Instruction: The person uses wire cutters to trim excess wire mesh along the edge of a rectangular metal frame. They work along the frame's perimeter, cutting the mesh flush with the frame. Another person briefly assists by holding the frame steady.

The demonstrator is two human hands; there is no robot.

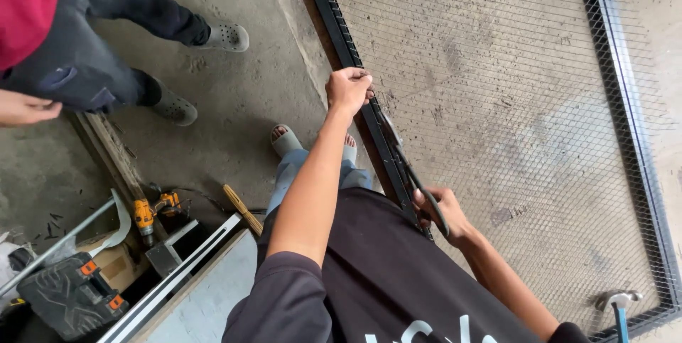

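A large black metal frame (339,34) filled with wire mesh (497,101) lies on the concrete floor. My left hand (348,89) is closed around the frame's left bar. My right hand (442,213) grips the dark handles of a long plier-like tool (408,172), lower down along the same bar. The tool's head points up the bar toward my left hand and sits against the mesh edge; its jaws are hard to make out.
Another person in grey clogs (226,35) stands at the upper left, one hand (25,108) showing. A yellow drill (145,215), dark tool case (71,293), metal profiles (177,272) and wooden handle (241,208) lie at the lower left. A hammer (618,302) rests on the mesh's lower right corner.
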